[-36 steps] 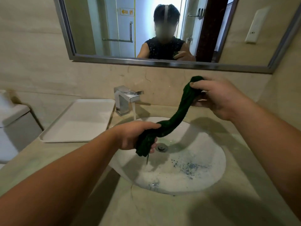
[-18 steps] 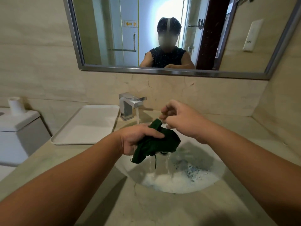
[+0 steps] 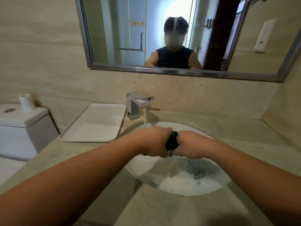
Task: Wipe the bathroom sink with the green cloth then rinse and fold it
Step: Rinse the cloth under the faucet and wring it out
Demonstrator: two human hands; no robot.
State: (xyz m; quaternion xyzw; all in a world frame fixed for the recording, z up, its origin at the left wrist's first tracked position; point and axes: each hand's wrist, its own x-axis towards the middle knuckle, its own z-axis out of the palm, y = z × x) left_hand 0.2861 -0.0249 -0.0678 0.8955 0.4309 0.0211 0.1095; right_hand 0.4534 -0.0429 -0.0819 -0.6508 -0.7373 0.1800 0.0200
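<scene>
- Green cloth (image 3: 171, 141) is bunched into a tight wad over the sink (image 3: 187, 185), just in front of the running tap (image 3: 138, 103).
- Left hand (image 3: 154, 141) and right hand (image 3: 192, 144) both clamp it, fists touching.
- Wad's long axis can't be told; water drains below it.
- Likely wringing; unfolding comes next.

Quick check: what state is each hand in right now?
Left hand: closed, grips the cloth.
Right hand: closed, grips the same cloth.
</scene>
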